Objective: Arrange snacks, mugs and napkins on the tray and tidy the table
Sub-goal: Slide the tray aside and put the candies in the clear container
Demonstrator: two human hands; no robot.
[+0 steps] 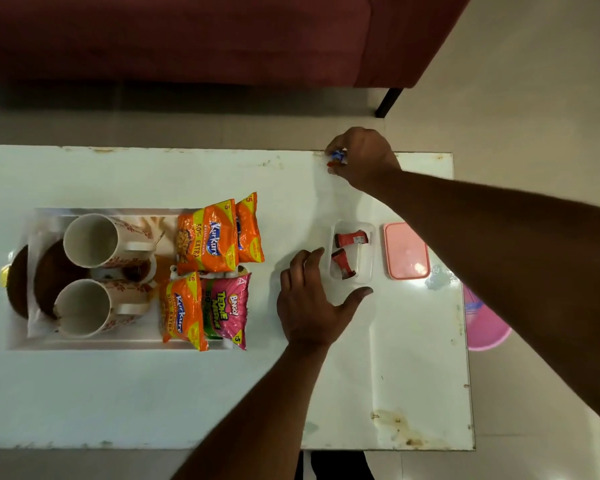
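Observation:
A white tray [21,344] on the left of the table holds two white floral mugs [90,240] lying on their sides, brown coasters [54,275], a napkin and several snack packets [207,237], orange and pink. A clear plastic box [368,271] to the right holds two red-wrapped sweets [352,239]. My left hand [312,306] rests open against the box's left and near sides. My right hand [364,159] is at the table's far edge, fingers pinched on a small blue and red wrapped sweet [337,157].
A pink lid [406,251] lies flat just right of the clear box. The white table [187,393] has stained edges. A pink bin [482,327] stands on the floor past the right edge. A maroon sofa [187,39] runs along the far side.

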